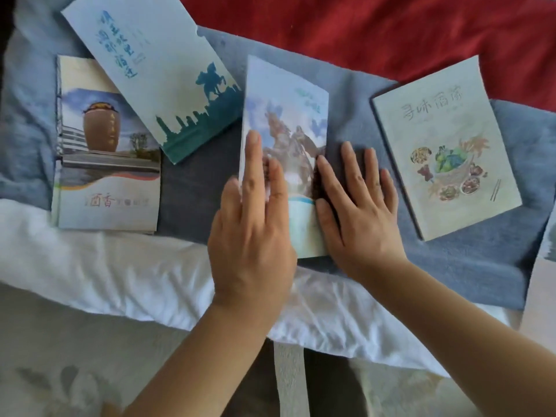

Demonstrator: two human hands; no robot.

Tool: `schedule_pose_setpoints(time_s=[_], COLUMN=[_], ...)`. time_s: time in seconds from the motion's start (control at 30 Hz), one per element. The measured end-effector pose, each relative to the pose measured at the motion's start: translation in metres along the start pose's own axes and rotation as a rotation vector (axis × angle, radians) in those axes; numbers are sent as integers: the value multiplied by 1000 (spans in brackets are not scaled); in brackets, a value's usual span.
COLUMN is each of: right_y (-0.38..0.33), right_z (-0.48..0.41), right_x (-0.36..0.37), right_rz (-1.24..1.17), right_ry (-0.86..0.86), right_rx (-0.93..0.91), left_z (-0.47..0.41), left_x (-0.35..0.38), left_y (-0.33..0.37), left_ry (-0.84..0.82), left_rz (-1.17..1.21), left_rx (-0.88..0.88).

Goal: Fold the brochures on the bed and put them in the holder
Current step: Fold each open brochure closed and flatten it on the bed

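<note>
A folded brochure with a horse-statue photo (288, 115) lies in the middle of the blue blanket (355, 94). My left hand (252, 224) lies flat on its lower left part, fingers stretched out. Flat on the blanket, my right hand (358, 203) has its thumb side against the brochure's right edge. To the left lie a brochure with a brown jar (105, 152) and a pale one with a teal skyline (156, 76) that overlaps it. A brochure with a food drawing (445, 149) lies to the right. No holder is in view.
A red cover (391, 31) lies beyond the blanket. White bedding (105, 266) runs along the near side. The edge of another sheet (541, 290) shows at the far right. A dark floor strip (328, 383) lies below.
</note>
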State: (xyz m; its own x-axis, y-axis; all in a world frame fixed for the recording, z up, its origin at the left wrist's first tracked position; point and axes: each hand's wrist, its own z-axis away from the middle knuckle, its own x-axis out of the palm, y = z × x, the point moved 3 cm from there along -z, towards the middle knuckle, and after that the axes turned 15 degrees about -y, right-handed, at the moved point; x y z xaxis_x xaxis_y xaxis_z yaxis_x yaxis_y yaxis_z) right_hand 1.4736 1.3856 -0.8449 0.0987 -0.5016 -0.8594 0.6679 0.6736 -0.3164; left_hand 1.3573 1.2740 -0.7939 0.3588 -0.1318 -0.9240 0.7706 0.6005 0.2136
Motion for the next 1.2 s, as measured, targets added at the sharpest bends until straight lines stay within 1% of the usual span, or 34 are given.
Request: schedule_pose_setpoints(time_s=[0.07, 0.17, 0.27, 0.47, 0.73, 0.87, 1.03, 1.1, 1.2], right_y=[-5, -12, -16, -12, -13, -15, -20, -30, -56], right_z=[-6, -11, -13, -19, -20, -18, -16, -16, -20], right_x=[5, 10, 15, 23, 24, 23, 19, 18, 19], right_rz=[53, 107, 151, 204, 192, 174, 124, 93, 58], right_ry=[-10, 21, 60, 49, 57, 42, -15, -45, -104], right_rx=[-13, -8, 7, 5, 18, 18, 34, 38, 3], left_z=[-6, -12, -14, -20, -21, -21, -16, -15, -13], left_x=[10, 28, 46, 61, 59, 52, 34, 24, 6], left_y=[-17, -35, -43, -43, -43, -44, -49, -55, -72], left_ry=[-78, -131, -98, -23, -38, -38, 57, 99, 217], left_rz=[-68, -100, -81, -74, -47, 20, 264, 297, 279], left_rx=[-50, -38, 11, 31, 47, 63, 129, 192, 253])
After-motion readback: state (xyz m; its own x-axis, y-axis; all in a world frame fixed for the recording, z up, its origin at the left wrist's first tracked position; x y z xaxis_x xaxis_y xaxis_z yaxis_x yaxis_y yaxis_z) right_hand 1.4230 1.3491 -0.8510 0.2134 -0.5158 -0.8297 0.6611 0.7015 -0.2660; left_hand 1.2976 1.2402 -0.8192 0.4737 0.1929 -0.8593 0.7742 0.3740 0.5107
